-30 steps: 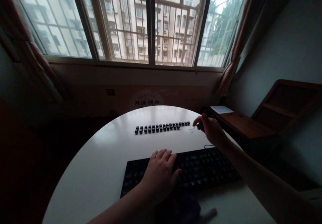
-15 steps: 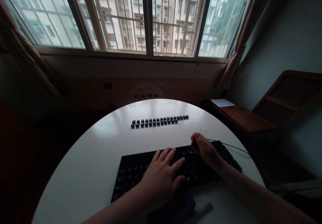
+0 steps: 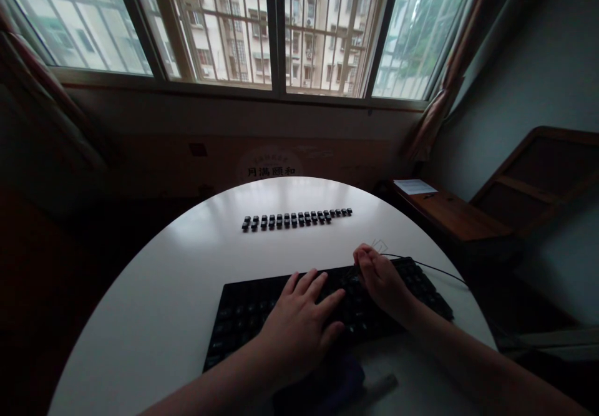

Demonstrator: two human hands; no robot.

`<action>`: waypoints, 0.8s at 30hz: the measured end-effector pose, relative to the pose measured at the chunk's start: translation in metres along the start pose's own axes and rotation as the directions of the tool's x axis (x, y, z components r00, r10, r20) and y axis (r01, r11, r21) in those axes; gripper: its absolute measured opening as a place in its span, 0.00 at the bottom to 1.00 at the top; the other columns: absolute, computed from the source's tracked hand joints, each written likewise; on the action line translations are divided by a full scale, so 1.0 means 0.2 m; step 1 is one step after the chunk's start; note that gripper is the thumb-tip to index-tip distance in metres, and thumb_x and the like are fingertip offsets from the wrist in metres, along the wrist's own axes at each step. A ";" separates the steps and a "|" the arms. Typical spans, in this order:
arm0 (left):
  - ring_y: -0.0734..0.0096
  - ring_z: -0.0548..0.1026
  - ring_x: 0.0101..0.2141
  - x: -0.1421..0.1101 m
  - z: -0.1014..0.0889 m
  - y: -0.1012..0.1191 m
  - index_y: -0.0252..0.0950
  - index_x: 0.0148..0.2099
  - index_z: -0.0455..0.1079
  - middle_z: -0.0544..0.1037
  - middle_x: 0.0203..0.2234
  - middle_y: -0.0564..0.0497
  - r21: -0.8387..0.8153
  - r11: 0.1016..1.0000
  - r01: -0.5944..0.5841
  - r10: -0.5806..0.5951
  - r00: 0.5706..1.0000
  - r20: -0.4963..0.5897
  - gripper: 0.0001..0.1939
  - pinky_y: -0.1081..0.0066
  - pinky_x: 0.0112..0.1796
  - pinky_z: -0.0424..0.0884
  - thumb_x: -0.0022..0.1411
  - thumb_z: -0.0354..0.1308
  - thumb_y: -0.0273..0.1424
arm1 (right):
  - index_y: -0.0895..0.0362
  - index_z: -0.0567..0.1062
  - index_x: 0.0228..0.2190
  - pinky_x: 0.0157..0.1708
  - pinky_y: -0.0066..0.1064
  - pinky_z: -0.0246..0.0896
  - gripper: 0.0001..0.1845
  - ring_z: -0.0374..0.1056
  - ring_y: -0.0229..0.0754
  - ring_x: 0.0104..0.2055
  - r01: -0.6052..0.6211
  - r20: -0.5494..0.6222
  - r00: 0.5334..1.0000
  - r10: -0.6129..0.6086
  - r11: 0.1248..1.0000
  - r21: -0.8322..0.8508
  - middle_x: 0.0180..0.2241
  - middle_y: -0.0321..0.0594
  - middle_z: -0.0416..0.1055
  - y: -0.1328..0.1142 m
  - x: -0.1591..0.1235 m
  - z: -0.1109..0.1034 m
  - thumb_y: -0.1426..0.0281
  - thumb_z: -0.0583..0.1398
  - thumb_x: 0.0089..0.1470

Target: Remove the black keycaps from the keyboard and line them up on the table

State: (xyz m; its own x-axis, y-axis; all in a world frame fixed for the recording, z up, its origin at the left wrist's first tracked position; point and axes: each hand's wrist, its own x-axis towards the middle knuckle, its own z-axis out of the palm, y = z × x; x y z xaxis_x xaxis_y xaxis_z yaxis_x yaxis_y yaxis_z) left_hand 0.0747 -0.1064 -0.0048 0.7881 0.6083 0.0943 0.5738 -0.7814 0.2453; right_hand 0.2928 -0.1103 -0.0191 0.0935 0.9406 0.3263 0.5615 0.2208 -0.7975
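A black keyboard [image 3: 243,322] lies at a slant across the near part of the white round table. My left hand [image 3: 299,322] rests flat on its middle keys, fingers spread, holding nothing. Over the keyboard's back edge, right of centre, my right hand [image 3: 381,279] is closed with its fingertips pinched together. Whatever it grips is mostly hidden; something thin and dark shows just under the fingertips. Beyond the keyboard, several small black keycaps [image 3: 286,221] stand in two rows. Thin wire-like lines [image 3: 380,246] show just behind my right hand; I cannot tell what they are.
A black cable [image 3: 435,267] runs from the keyboard to the right edge of the table [image 3: 154,304]. Nearer me lie a dark purple object [image 3: 344,382] and a greyish strip [image 3: 381,390], both blurred. A wooden chair [image 3: 461,219] bearing a paper [image 3: 415,186] stands at right.
The camera view has tilted down slightly. My left hand stays flat on the keys. My right hand stays closed, its fingers shifted only slightly over the keyboard.
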 end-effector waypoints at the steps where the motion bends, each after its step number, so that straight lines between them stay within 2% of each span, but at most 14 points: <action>1: 0.50 0.53 0.64 0.00 0.00 0.00 0.52 0.65 0.58 0.59 0.65 0.47 -0.006 1.000 0.001 -0.001 1.000 -0.007 0.26 0.43 0.61 0.48 0.67 0.49 0.47 | 0.55 0.63 0.28 0.24 0.27 0.54 0.19 0.57 0.35 0.21 -0.003 0.014 1.000 0.003 1.000 0.003 0.20 0.31 0.58 -0.01 -0.01 0.00 0.59 0.44 0.66; 6: 0.49 0.54 0.64 0.01 -0.01 0.01 0.51 0.64 0.59 0.60 0.64 0.48 -0.015 1.000 0.007 -0.007 1.000 -0.006 0.26 0.43 0.61 0.48 0.66 0.50 0.46 | 0.55 0.64 0.28 0.24 0.26 0.55 0.19 0.59 0.35 0.21 0.015 0.022 1.000 -0.015 1.000 0.006 0.21 0.32 0.61 -0.01 -0.02 0.01 0.59 0.45 0.66; 14: 0.50 0.54 0.64 0.00 0.00 0.00 0.52 0.65 0.58 0.59 0.65 0.49 -0.022 1.000 -0.002 0.002 1.000 -0.016 0.26 0.44 0.61 0.47 0.66 0.50 0.46 | 0.55 0.63 0.29 0.20 0.25 0.56 0.19 0.60 0.35 0.19 -0.093 -0.032 0.995 0.095 0.994 0.060 0.19 0.32 0.61 0.01 0.00 0.02 0.57 0.45 0.65; 24: 0.49 0.54 0.64 0.00 0.00 0.01 0.52 0.64 0.59 0.60 0.64 0.49 -0.028 1.000 0.009 -0.009 1.000 -0.016 0.25 0.43 0.61 0.48 0.66 0.50 0.46 | 0.54 0.61 0.26 0.18 0.25 0.52 0.20 0.56 0.34 0.17 -0.112 0.078 0.991 0.106 0.991 0.079 0.16 0.29 0.58 0.02 0.02 0.01 0.56 0.46 0.64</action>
State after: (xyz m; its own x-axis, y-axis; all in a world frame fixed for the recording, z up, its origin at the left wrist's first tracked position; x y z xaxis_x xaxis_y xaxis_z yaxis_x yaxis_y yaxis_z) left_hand 0.0764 -0.1075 -0.0038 0.7793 0.6174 0.1071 0.5740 -0.7719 0.2732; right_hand 0.2934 -0.1057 -0.0225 0.0881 0.9760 0.1991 0.4811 0.1334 -0.8665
